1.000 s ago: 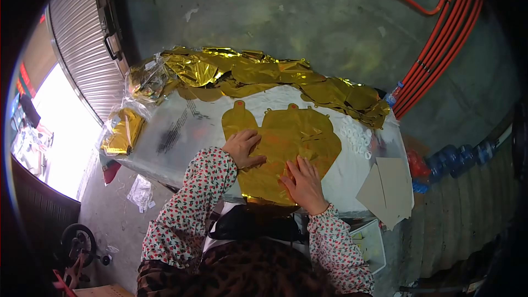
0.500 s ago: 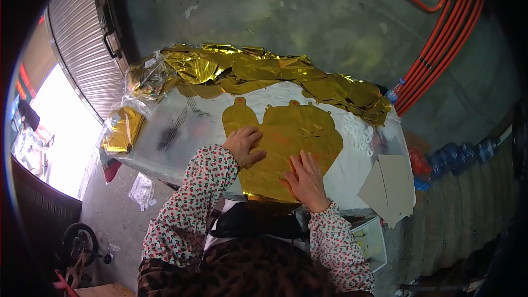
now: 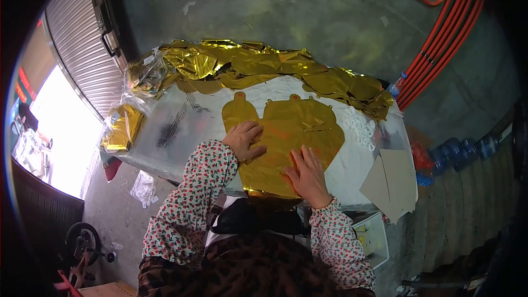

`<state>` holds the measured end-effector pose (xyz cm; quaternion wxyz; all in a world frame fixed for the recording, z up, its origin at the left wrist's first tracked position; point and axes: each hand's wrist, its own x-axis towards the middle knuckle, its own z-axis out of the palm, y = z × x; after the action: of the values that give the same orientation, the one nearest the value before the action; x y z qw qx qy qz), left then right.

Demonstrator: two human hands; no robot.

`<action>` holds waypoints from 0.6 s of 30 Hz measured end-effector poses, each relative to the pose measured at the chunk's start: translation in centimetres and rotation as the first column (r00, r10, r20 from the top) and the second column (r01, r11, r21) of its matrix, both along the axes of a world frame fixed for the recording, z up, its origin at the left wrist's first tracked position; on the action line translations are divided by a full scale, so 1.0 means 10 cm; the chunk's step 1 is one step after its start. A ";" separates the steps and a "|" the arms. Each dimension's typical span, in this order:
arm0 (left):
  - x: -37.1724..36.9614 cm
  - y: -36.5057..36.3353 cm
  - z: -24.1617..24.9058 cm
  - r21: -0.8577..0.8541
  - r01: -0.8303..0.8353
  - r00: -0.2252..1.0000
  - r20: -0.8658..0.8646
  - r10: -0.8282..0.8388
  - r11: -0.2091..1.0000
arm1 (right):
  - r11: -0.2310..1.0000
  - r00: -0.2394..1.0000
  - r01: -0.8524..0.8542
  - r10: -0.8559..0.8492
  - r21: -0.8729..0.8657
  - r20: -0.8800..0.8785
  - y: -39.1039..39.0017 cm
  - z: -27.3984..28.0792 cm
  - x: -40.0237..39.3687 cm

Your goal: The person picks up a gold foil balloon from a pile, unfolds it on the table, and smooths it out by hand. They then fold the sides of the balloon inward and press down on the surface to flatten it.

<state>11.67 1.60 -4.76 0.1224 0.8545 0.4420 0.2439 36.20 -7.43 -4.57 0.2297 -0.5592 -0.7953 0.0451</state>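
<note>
A flat gold foil piece (image 3: 297, 124) with rounded lobes and small tabs lies on the white-covered table (image 3: 214, 129), its near end hanging at the front edge. My left hand (image 3: 244, 142) rests on its left part, fingers spread and pointing right. My right hand (image 3: 308, 176) lies flat on its lower right part, fingers apart and pointing up. Neither hand grips anything. Along the table's far side runs a heap of gold foil (image 3: 247, 66). White rings (image 3: 360, 129) are scattered to the right of the flat piece.
A bagged gold foil packet (image 3: 124, 127) sits at the table's left end. Grey cardboard sheets (image 3: 390, 181) overhang the right front corner, above a white bin (image 3: 373, 239). Large blue bottles (image 3: 454, 154) stand on the right. A small wheeled bike (image 3: 82, 242) is at lower left.
The view has shifted slightly. Both hands remain flat on the foil, with my right hand's fingers a little higher on it.
</note>
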 end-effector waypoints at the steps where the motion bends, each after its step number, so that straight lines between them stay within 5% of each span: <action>1: 0.00 0.00 0.00 0.000 0.000 1.000 0.000 0.000 1.000 | 0.999 1.000 -0.001 0.001 -0.035 -0.009 0.00 0.00 0.00; 18: 0.00 0.00 0.01 -0.013 0.011 0.999 -0.032 -0.012 1.000 | 1.000 0.999 -0.005 0.005 0.017 0.053 0.00 -0.03 0.00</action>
<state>11.65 1.62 -4.64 0.1220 0.8601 0.4405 0.2266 36.17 -7.41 -4.86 0.2129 -0.5563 -0.8029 0.0240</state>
